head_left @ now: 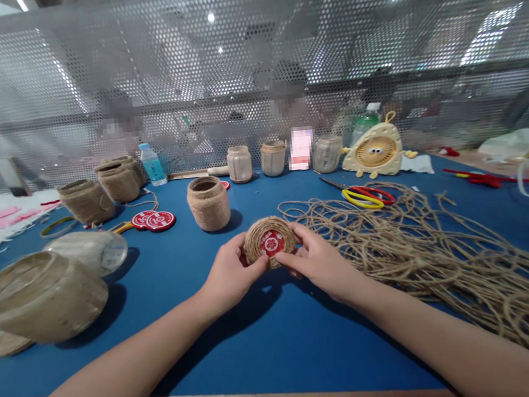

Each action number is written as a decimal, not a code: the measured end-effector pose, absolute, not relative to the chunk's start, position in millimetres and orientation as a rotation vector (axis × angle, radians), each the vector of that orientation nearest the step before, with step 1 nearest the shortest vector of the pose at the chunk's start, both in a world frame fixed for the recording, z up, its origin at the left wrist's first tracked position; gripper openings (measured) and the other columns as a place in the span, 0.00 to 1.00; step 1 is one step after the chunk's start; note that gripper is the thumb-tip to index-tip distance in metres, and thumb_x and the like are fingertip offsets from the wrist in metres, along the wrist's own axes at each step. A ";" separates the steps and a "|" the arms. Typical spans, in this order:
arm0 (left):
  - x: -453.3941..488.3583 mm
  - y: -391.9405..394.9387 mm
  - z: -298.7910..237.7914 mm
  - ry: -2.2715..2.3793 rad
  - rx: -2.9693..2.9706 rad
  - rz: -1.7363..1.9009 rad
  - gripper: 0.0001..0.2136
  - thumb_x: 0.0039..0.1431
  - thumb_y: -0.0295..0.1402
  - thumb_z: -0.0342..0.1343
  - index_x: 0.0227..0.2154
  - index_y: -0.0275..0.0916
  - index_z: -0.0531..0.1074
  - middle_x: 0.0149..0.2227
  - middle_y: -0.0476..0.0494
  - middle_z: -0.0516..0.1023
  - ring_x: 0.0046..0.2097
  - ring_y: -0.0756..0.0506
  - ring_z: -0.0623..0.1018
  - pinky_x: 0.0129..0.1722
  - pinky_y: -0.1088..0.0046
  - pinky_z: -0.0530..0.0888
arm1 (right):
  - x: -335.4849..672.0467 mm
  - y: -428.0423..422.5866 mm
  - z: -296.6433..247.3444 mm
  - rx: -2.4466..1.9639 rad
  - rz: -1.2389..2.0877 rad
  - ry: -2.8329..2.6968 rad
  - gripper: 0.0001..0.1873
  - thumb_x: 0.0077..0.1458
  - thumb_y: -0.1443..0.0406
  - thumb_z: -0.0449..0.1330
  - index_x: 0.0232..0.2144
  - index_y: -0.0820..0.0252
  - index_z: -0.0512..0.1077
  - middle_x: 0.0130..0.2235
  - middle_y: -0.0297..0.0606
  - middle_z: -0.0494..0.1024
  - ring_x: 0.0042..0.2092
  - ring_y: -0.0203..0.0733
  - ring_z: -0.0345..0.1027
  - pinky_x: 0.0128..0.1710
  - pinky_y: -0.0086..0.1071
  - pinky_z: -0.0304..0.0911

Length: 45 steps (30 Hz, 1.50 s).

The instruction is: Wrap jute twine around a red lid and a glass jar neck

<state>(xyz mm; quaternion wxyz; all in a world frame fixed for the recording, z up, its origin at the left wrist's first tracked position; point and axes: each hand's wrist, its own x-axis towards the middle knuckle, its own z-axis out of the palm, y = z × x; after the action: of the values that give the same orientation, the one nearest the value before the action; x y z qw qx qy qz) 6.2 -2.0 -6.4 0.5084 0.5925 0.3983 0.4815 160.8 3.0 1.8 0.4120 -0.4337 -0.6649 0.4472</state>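
A round rope disc [268, 241] is held up just above the middle of the blue tabletop [259, 353]. Rope goes around and around it, and a red label [271, 243] sits in the center. The label has a white flower on it, and its small writing is too tiny to read.

The left hand [232, 273] holds one side of the disc, and the right hand [319, 261] holds the other. The fingers of both hands are clamped on the rope edge, and the right thumb [284, 257] is close to the label.

A rope-wrapped jar [208, 203] stands just past the hands. A big messy pile of rope [417, 253] lies to the right, and scissors with red and yellow handles [361, 197] sit at its far edge. Two red round tags [153, 220] with tiny white writing lie to the left, near more rope-wrapped jars [86, 202]. A large wrapped jar [42, 298] lies on its side at the left.

Glass jars [239, 163] stand in a row at the back, beside a water bottle [153, 164] with a blue label and a small cream fan [374, 152] with cartoon eyes. Behind a metal mesh screen [251, 51] are two blurry people.
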 end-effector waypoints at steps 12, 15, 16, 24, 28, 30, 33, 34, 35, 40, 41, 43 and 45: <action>9.3 -3.6 -3.0 0.849 1.273 1.160 0.14 0.48 0.33 0.57 0.38 0.35 0.69 0.33 0.47 0.75 0.31 0.53 0.73 0.32 0.79 0.70 | 161.0 0.6 9.2 -1.124 1.172 -1.676 0.15 0.50 0.63 0.53 0.40 0.64 0.62 0.16 0.25 0.64 0.16 0.28 0.56 0.15 0.23 0.55; 9.2 -2.5 -3.0 0.812 1.210 1.154 0.13 0.49 0.35 0.57 0.36 0.33 0.69 0.29 0.48 0.75 0.28 0.54 0.72 0.28 0.80 0.69 | 161.3 0.2 10.5 -1.136 1.169 -1.669 0.16 0.50 0.62 0.53 0.41 0.65 0.63 0.14 0.25 0.64 0.16 0.30 0.58 0.16 0.24 0.56; 8.8 -2.1 -3.0 0.797 1.196 1.152 0.13 0.48 0.35 0.57 0.36 0.33 0.69 0.29 0.48 0.74 0.28 0.54 0.71 0.28 0.81 0.68 | 161.5 0.1 11.2 -1.143 1.169 -1.667 0.16 0.50 0.61 0.53 0.41 0.65 0.63 0.14 0.25 0.64 0.16 0.30 0.59 0.16 0.24 0.57; 7.6 -1.5 -4.7 0.693 1.088 1.100 0.14 0.47 0.34 0.59 0.36 0.33 0.69 0.34 0.45 0.75 0.35 0.51 0.73 0.36 0.76 0.71 | 162.3 0.9 9.8 -1.108 1.199 -1.635 0.16 0.52 0.61 0.51 0.42 0.65 0.63 0.14 0.26 0.65 0.15 0.30 0.60 0.15 0.24 0.58; 7.2 0.8 -4.7 0.703 1.104 1.087 0.16 0.46 0.35 0.59 0.38 0.35 0.69 0.38 0.44 0.74 0.37 0.49 0.73 0.38 0.75 0.70 | 165.2 5.1 7.1 -1.072 1.241 -1.636 0.17 0.52 0.61 0.52 0.43 0.65 0.63 0.16 0.27 0.65 0.17 0.31 0.61 0.16 0.25 0.59; 6.6 2.6 -4.5 0.742 1.124 1.075 0.17 0.46 0.37 0.59 0.40 0.36 0.68 0.39 0.44 0.74 0.38 0.49 0.73 0.38 0.74 0.70 | 168.3 7.8 7.3 -1.080 1.223 -1.709 0.18 0.51 0.59 0.53 0.41 0.65 0.65 0.17 0.29 0.66 0.17 0.31 0.61 0.16 0.25 0.58; 5.7 4.8 -5.3 0.804 1.178 1.035 0.18 0.46 0.37 0.58 0.40 0.36 0.67 0.38 0.44 0.73 0.36 0.50 0.73 0.35 0.75 0.70 | 172.3 10.7 10.6 -1.156 1.066 -1.786 0.16 0.48 0.58 0.56 0.38 0.63 0.67 0.23 0.33 0.70 0.17 0.29 0.59 0.15 0.24 0.54; 5.4 5.3 -5.9 0.826 1.215 1.025 0.18 0.46 0.37 0.58 0.40 0.35 0.67 0.36 0.45 0.73 0.34 0.50 0.73 0.33 0.76 0.70 | 172.8 11.1 12.2 -1.190 1.010 -1.779 0.15 0.47 0.59 0.56 0.37 0.63 0.67 0.25 0.33 0.71 0.17 0.28 0.58 0.15 0.24 0.53; 5.1 5.7 -6.6 0.849 1.258 1.023 0.17 0.47 0.37 0.57 0.39 0.35 0.67 0.35 0.45 0.73 0.33 0.51 0.72 0.31 0.77 0.69 | 172.9 11.3 13.7 -1.221 0.971 -1.772 0.14 0.47 0.60 0.57 0.36 0.63 0.67 0.26 0.34 0.71 0.17 0.27 0.57 0.15 0.24 0.53; 2.9 6.8 -9.1 0.932 1.431 1.078 0.13 0.50 0.37 0.54 0.35 0.33 0.67 0.30 0.46 0.72 0.31 0.51 0.71 0.31 0.77 0.69 | 170.7 11.7 13.8 -1.286 0.907 -1.841 0.11 0.49 0.62 0.53 0.33 0.63 0.68 0.19 0.29 0.66 0.16 0.29 0.56 0.17 0.25 0.53; 2.5 6.8 -9.1 0.937 1.450 1.080 0.12 0.51 0.37 0.53 0.34 0.33 0.67 0.30 0.45 0.73 0.31 0.51 0.71 0.32 0.76 0.69 | 170.3 11.6 12.6 -1.284 0.901 -1.856 0.11 0.50 0.62 0.53 0.33 0.63 0.68 0.18 0.29 0.65 0.16 0.29 0.56 0.17 0.26 0.52; 2.0 6.5 -8.6 0.942 1.478 1.076 0.13 0.52 0.37 0.52 0.35 0.32 0.68 0.32 0.44 0.73 0.32 0.50 0.72 0.33 0.75 0.69 | 169.8 10.9 10.6 -1.271 0.887 -1.879 0.11 0.50 0.62 0.52 0.33 0.63 0.68 0.18 0.28 0.64 0.16 0.29 0.55 0.17 0.26 0.52; 1.6 6.3 -7.7 0.945 1.491 1.072 0.13 0.52 0.37 0.51 0.35 0.32 0.68 0.32 0.43 0.74 0.32 0.50 0.72 0.33 0.75 0.69 | 169.7 9.8 10.0 -1.246 0.872 -1.894 0.11 0.50 0.62 0.51 0.32 0.63 0.68 0.18 0.28 0.64 0.16 0.29 0.55 0.17 0.26 0.51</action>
<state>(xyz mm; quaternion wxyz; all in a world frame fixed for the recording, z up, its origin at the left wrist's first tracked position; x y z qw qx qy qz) 1.6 6.3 -7.7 0.5125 0.6199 0.3929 0.4457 169.7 9.8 10.0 0.3487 -0.4807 -0.7308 0.3366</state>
